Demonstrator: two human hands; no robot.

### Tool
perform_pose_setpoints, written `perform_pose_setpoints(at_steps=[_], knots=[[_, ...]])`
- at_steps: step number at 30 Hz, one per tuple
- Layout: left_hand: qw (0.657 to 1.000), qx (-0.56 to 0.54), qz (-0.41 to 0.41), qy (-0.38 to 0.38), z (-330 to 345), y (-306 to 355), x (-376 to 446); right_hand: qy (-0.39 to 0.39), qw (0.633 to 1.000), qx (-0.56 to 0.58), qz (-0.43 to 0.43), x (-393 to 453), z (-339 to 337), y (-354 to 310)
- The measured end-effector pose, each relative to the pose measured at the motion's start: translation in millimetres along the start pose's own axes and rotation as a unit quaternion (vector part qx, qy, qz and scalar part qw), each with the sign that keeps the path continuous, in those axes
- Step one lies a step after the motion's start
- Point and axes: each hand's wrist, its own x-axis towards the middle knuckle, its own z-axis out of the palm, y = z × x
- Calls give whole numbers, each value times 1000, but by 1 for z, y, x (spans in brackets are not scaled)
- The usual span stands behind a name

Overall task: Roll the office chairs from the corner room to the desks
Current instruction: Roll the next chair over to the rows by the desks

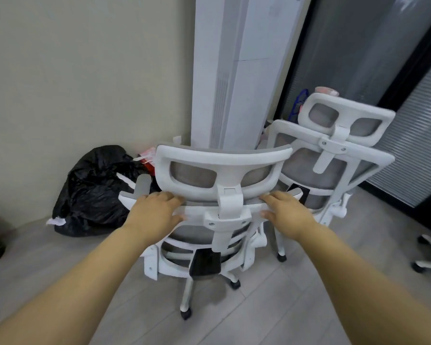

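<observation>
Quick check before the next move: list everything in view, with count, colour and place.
White-framed grey mesh office chairs: two, near one centre, second behind to its right.
Third chair's white wheeled base: one, right edge.
Crumpled black plastic bag: one, floor by left wall.
Tall white floor-standing unit: one, in corner.
Dark glass partition: right.
Grey plank floor: throughout.
Left hand: gripping near chair's backrest top.
Right hand: gripping same backrest top.

Both hands — left hand (pixel 157 212), right hand (pixel 288 212) — gripping near chair (pixel 222 168) backrest
</observation>
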Motion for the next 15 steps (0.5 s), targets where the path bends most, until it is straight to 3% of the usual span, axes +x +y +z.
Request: perform_pose_setpoints(at_steps=[15], knots=[[997, -60, 32, 26, 5, 31, -77, 35, 997, 24, 59, -102, 24, -14]])
